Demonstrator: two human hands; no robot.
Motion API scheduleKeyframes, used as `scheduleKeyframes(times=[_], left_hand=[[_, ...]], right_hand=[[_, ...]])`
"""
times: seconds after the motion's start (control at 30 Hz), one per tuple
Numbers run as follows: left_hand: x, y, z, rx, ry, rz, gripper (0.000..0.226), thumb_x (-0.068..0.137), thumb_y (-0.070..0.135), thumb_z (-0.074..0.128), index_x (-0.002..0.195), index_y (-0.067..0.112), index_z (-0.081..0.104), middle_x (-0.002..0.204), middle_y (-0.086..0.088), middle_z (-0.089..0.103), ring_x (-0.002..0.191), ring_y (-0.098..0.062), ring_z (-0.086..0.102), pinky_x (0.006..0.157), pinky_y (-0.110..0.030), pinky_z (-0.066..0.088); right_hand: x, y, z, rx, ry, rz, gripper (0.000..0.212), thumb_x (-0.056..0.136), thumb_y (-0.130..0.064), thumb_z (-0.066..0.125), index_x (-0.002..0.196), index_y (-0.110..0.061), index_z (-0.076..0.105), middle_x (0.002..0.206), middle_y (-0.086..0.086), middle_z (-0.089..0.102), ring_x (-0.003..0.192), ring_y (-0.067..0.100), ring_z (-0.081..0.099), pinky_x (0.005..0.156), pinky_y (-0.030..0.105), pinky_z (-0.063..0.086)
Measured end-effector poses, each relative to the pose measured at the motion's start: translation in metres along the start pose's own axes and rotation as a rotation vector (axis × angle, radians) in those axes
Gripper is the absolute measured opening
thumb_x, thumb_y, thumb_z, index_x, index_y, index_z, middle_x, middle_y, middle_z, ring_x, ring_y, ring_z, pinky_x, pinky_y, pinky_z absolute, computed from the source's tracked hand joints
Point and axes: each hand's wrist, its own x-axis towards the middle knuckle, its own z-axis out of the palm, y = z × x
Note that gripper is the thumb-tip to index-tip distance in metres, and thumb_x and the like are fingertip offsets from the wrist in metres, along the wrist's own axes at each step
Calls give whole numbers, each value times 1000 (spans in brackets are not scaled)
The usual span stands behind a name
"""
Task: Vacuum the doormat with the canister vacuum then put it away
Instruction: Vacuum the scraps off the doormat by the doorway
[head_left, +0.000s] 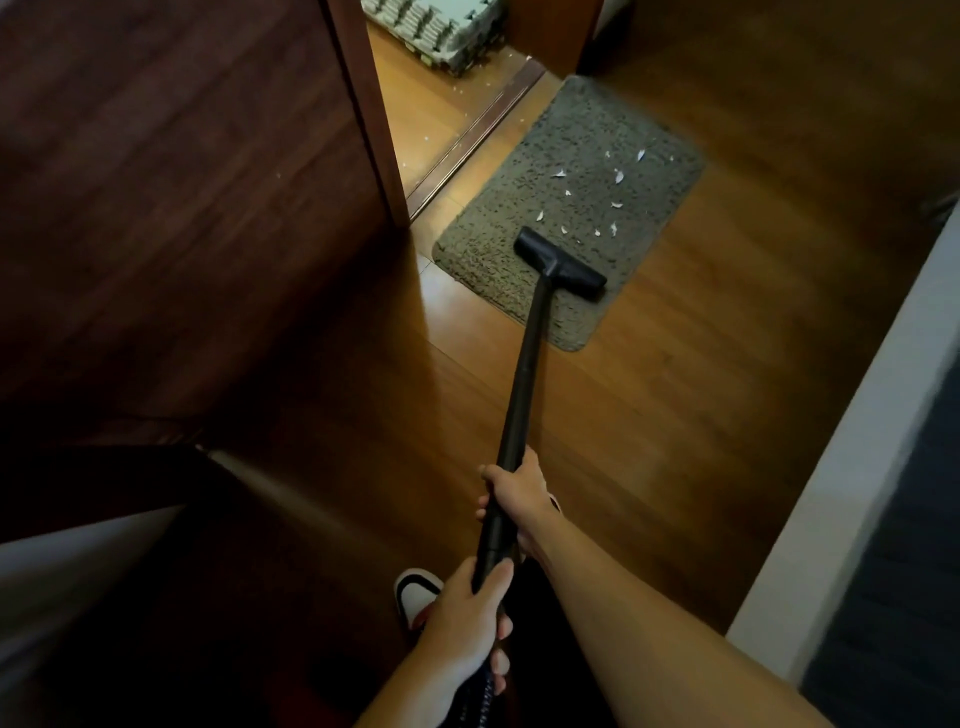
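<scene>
A grey shaggy doormat (524, 228) lies on the wooden floor by the doorway. Several white paper scraps (618, 176) are scattered across its middle and far part. The black vacuum floor head (560, 262) rests on the near end of the mat, just short of the scraps. A black wand (524, 364) runs from it back to me. My right hand (519, 491) grips the wand higher up. Lower down, my left hand (467, 618) is closed on the wand's end where the hose starts. The canister is out of view.
A dark wooden door (182, 182) stands open on the left, its edge beside the mat. Beyond the threshold (467, 140) sits a stack of grey trays (441, 31) with small white bits on the floor. A white wall edge (857, 415) runs along the right. My shoe (415, 592) is below.
</scene>
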Motion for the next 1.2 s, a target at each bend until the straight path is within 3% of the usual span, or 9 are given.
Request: scheduleKeyframes(times=[0.17, 0.27, 0.37, 0.53, 0.73, 0.9, 1.07, 1.2], left_hand=[[-4, 8, -9, 16, 39, 16, 20, 102, 39, 49, 110, 22, 57, 66, -5, 52, 38, -16, 42, 41, -26, 40], [-11, 9, -15, 44, 58, 59, 13, 103, 36, 47, 104, 25, 53, 73, -7, 55, 41, -16, 45, 43, -28, 43], [-17, 5, -23, 40, 62, 80, 21, 100, 31, 54, 110, 12, 54, 80, -11, 61, 46, -18, 55, 51, -32, 49], [-31, -20, -20, 93, -23, 27, 24, 98, 41, 56, 106, 19, 53, 81, -6, 61, 54, -18, 59, 55, -32, 51], [-10, -38, 1, 87, 167, 228, 25, 100, 35, 53, 98, 10, 57, 59, -1, 56, 43, -19, 51, 45, -31, 44], [10, -46, 4, 180, 254, 254, 24, 98, 33, 54, 85, 14, 60, 66, -4, 65, 44, -18, 57, 45, -27, 49], [26, -76, -13, 186, 227, 250, 22, 96, 42, 53, 95, 22, 62, 82, -1, 72, 62, -17, 70, 65, -35, 58], [33, -121, -49, 374, 212, 228, 35, 97, 58, 41, 111, 31, 58, 97, 9, 64, 92, -14, 63, 81, -36, 51]], right_hand=[[-21, 19, 10, 133, -90, 5, 86, 93, 5, 58, 151, -41, 14, 101, 20, 58, 60, 22, 64, 62, 38, 59], [-32, 31, 17, 115, -107, -18, 83, 93, -1, 60, 151, -40, 16, 92, 14, 59, 56, 21, 63, 61, 38, 59], [-32, 34, 22, 119, -67, -15, 78, 93, -3, 58, 149, -43, 21, 77, 11, 55, 51, 19, 58, 59, 38, 59], [-25, 33, 13, 85, -10, -12, 73, 96, -3, 54, 149, -43, 23, 77, 10, 54, 47, 17, 53, 50, 31, 52], [-28, 56, 2, 85, -78, -54, 89, 91, 4, 61, 150, -46, 18, 80, 11, 56, 54, 19, 58, 52, 32, 53], [-22, 75, 2, 86, 10, -134, 71, 92, 4, 56, 146, -35, 31, 70, 6, 51, 49, 17, 53, 47, 30, 49], [-4, 99, 9, 15, 96, -151, 73, 94, 0, 53, 150, -41, 28, 70, 6, 51, 48, 16, 50, 48, 30, 46], [4, 123, 16, -83, 182, -180, 74, 95, -4, 54, 154, -38, 24, 75, 7, 55, 48, 14, 51, 47, 28, 47]])
